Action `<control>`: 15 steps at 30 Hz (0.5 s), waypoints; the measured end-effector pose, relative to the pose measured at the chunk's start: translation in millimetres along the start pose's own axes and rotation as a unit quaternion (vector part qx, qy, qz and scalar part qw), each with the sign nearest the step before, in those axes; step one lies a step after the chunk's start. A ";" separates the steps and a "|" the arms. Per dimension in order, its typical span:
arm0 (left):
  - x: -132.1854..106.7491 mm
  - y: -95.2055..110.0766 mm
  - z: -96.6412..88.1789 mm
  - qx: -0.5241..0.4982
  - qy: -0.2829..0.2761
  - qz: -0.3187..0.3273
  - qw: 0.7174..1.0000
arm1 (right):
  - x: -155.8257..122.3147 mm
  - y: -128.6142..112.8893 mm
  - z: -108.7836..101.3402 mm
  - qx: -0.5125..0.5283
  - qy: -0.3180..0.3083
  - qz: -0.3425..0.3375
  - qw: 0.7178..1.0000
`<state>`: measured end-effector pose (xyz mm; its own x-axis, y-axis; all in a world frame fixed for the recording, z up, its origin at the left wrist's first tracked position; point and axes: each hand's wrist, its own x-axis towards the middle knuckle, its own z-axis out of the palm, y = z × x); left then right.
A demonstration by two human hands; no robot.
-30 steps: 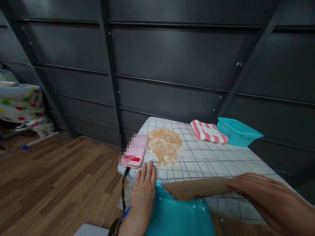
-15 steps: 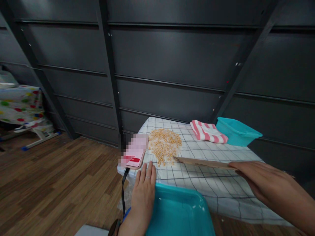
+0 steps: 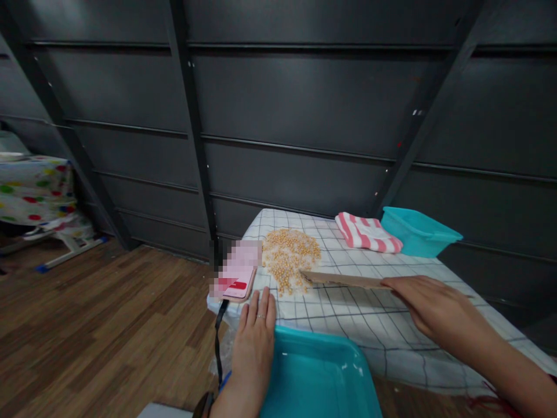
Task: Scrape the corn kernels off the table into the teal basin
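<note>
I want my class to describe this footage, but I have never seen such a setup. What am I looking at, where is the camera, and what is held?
There is no machine here: a person works with bare hands, and the one camera sits on their head, looking forward and down. A table under a checked cloth carries a pile of yellow kernels, a pink phone, a striped towel and a teal tub. The right hand holds a cardboard strip with its tip at the pile. The left hand lies flat beside a teal tray.
</note>
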<state>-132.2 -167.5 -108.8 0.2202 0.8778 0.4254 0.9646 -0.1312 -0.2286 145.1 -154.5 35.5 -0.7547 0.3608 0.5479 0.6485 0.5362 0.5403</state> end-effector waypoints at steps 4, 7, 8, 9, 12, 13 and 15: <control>-0.6 -0.1 0.0 -0.012 -0.009 0.000 1.000 | -5.0 -1.4 -2.2 0.014 0.005 -0.005 1.000; -0.3 0.4 -0.3 -0.012 -0.011 -0.001 1.000 | -8.4 -0.6 -1.5 0.022 0.014 0.003 1.000; -0.1 0.5 -0.5 -0.010 -0.010 0.001 1.000 | -9.0 -0.3 -0.6 0.022 0.019 0.007 1.000; 0.2 0.6 -0.8 -0.006 -0.008 0.003 1.000 | -9.3 -0.1 0.8 0.018 0.023 0.010 1.000; 0.6 0.4 -1.5 0.006 0.002 0.010 1.000 | -9.5 -0.7 6.4 -0.008 0.035 0.008 0.999; 0.6 0.3 -1.5 0.010 0.006 0.012 1.000 | -9.6 -1.4 8.5 -0.016 0.036 0.008 0.999; 0.5 0.3 -1.1 0.015 0.011 0.014 1.000 | -10.5 -3.1 12.4 -0.020 0.036 0.015 0.999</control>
<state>-131.6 -167.7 -107.7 0.2498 0.8638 0.4377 0.9537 -0.1412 -0.2656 149.8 -150.5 20.2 -0.7269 0.3192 0.6081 0.6751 0.4943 0.5476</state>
